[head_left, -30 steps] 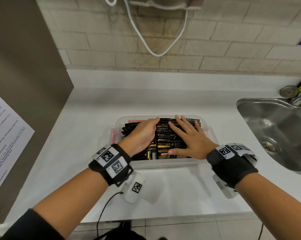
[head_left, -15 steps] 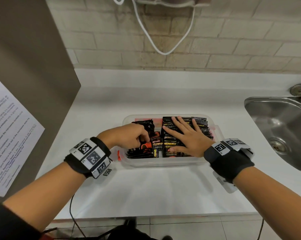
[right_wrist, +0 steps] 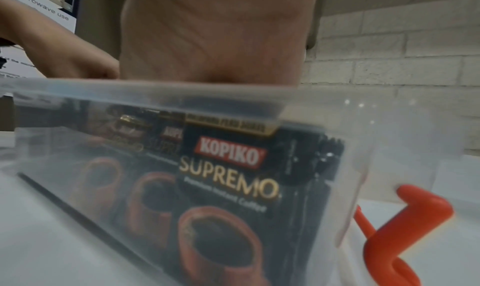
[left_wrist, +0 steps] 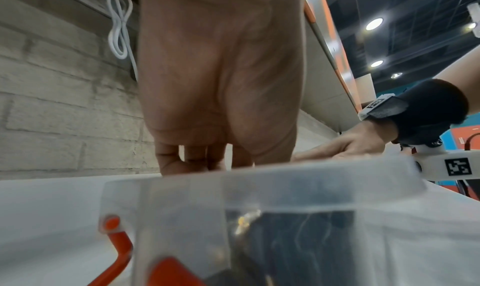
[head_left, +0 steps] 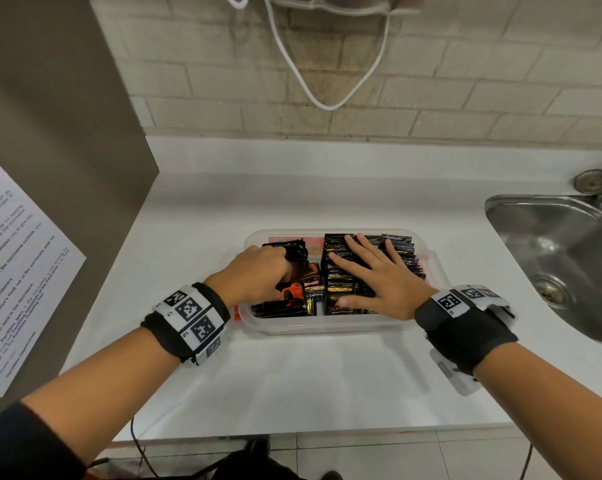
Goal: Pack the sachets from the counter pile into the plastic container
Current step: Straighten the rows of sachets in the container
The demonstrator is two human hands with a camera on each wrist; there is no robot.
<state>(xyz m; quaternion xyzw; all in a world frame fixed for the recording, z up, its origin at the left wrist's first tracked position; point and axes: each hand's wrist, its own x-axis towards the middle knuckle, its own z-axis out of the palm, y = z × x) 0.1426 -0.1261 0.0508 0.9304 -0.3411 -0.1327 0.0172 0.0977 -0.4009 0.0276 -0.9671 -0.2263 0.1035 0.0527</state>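
Observation:
A clear plastic container [head_left: 327, 328] stands mid-counter, packed with black coffee sachets on edge. My left hand [head_left: 275, 268] reaches into its left part, fingers curled round a bunch of sachets [head_left: 294, 249]; the fingertips are hidden among them. My right hand [head_left: 365, 261] lies flat, fingers spread, pressing down on the right stack of sachets [head_left: 339, 284]. In the left wrist view the curled fingers [left_wrist: 192, 158] dip behind the container wall [left_wrist: 285, 187]. The right wrist view shows sachets [right_wrist: 228, 167] through the wall, my palm [right_wrist: 215, 33] above the rim.
A steel sink [head_left: 562, 258] lies to the right. A brown panel with a paper notice [head_left: 15, 265] walls off the left. A white cable [head_left: 327, 102] hangs on the brick wall. Orange latches [right_wrist: 405, 228] hang at the container's ends. White counter [head_left: 292, 382] stretches in front.
My left hand has shifted from the middle of the stack to the left, drawing a bunch of sachets with it and opening a gap. The right hand has stayed flat on the right stack.

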